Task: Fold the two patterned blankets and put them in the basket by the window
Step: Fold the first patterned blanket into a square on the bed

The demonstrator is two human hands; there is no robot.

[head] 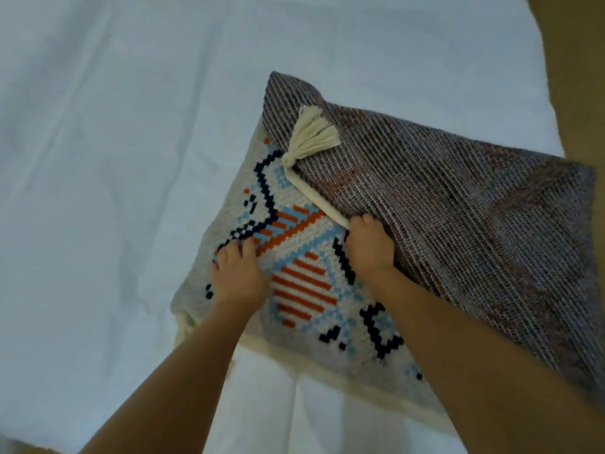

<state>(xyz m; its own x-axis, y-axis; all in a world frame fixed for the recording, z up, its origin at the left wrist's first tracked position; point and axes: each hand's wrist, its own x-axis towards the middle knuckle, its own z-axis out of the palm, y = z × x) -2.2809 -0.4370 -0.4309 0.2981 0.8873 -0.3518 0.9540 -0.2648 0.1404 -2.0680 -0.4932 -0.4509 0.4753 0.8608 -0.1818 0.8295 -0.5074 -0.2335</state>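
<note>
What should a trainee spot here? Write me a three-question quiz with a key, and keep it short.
1. True or false: the left hand lies flat on the patterned face of the blanket.
2. The tassel on the folded-over corner is: A cream, B red, C black.
3. Fill in: the blanket lies on a white ____.

Key: 1 true; 2 A; 3 sheet.

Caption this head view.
Left hand presses a cream, orange and blue knit blanket; right hand grips its folded-over edge.
</note>
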